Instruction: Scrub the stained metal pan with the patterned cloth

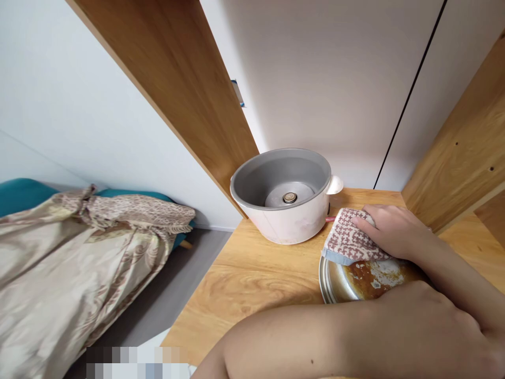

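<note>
A round metal pot (342,279) lies on the wooden surface, its bare face marked with brown burnt stains and pale patches. My right hand (394,229) presses a folded cloth (347,231), patterned in brown and white with a pale blue edge, against the pot's far side. Its thumb rests along the top of the cloth. Across the lower right reaches my left arm, and my left hand (430,321) is at the near side of the pot. The left fingers are hidden behind the back of the hand.
A pale pink rice cooker body (290,226), without lid, stands on the wooden tabletop (221,284) left of the cloth. Wooden posts (189,100) frame a white panel (331,79) behind. To the left, a patterned fabric cover (59,263) lies over teal furniture (23,195) beside the grey floor.
</note>
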{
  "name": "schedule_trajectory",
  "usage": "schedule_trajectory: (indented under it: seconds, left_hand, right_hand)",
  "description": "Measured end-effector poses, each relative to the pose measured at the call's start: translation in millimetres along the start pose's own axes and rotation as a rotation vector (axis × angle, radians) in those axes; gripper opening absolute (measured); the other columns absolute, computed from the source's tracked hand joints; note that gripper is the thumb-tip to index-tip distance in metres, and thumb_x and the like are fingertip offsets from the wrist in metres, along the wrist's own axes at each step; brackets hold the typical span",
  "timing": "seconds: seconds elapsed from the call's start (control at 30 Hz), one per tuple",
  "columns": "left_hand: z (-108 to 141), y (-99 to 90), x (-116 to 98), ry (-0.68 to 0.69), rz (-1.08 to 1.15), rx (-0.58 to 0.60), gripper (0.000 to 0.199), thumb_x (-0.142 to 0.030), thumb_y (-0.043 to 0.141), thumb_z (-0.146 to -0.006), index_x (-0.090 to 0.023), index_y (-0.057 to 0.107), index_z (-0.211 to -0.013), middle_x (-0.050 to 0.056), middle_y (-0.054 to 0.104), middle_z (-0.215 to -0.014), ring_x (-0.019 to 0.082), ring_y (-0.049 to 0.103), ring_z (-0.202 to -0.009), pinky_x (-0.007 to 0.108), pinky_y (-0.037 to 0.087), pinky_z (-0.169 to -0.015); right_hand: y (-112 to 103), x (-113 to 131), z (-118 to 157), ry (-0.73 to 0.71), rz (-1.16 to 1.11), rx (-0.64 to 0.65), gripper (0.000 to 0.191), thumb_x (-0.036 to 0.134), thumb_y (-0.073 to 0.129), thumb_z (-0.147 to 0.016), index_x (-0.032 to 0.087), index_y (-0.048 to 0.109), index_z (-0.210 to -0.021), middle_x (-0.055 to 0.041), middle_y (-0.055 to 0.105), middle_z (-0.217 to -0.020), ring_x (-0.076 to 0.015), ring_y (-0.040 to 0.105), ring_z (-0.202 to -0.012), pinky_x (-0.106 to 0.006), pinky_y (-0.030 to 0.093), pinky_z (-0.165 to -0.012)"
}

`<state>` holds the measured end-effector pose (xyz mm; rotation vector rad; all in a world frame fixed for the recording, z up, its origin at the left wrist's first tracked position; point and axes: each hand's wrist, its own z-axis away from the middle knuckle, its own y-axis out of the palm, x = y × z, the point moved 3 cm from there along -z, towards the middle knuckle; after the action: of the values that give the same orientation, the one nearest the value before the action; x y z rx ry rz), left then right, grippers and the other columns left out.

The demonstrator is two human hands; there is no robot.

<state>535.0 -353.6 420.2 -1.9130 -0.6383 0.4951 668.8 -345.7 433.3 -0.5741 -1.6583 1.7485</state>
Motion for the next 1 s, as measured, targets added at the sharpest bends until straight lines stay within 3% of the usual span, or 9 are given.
schedule_trajectory:
  seconds: [0.53,1.0]
  left_hand:
    - [-2,-0.9,2,-0.023,0.054,0.026,0.015,-0.014,0.052,-0.1,-0.018,0.066,-0.094,0.001,0.068,-0.084,0.015,0.061,-0.065,0.041,0.044,-0.053]
    - [0,-10.0,3,0.023,0.034,0.024,0.029,-0.013,0.046,-0.105,-0.019,0.072,-0.095,0.003,0.071,-0.09,0.014,0.065,-0.073,0.038,0.047,-0.056]
  right_hand:
    - [0,0,0,-0.003,-0.004,0.008,0.05,0.058,0.027,-0.105,0.023,0.063,-0.095,-0.0124,0.075,-0.103,-0.0318,0.068,-0.101,-0.04,0.041,-0.079]
    - [2,0,-1,-0.016,0.011,-0.016,0.054,0.057,0.027,-0.105,0.022,0.067,-0.099,-0.0137,0.076,-0.106,-0.0339,0.07,-0.102,-0.043,0.045,-0.082]
